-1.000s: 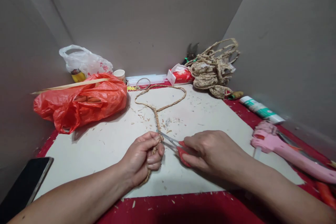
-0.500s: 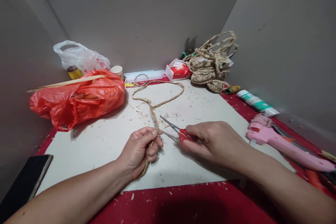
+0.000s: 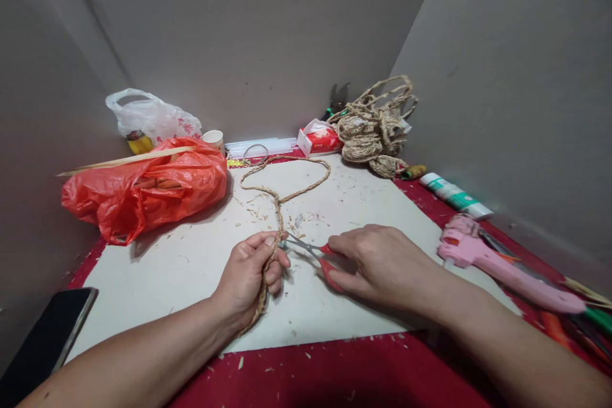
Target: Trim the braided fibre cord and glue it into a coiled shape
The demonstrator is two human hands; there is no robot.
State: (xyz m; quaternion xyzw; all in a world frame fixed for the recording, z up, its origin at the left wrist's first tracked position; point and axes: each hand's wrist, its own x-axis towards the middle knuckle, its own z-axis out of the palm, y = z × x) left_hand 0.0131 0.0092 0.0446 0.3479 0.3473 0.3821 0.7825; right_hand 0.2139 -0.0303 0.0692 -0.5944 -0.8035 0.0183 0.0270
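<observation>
Head view showed me the left hand (image 3: 253,271) pinching the braided rope (image 3: 279,213), its loop lying on the white sheet (image 3: 368,197), the right hand (image 3: 377,261) gripping parted scissors (image 3: 310,247) beside it, apparently for trimming, with a careful snip wanted next.

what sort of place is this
Probably a small craft workspace: scissors at a braided cord, a pink glue gun and bundled rope share a table between grey walls.

Braided rope (image 3: 280,213), looped – red-handled scissors (image 3: 310,247), blades apart.
</observation>
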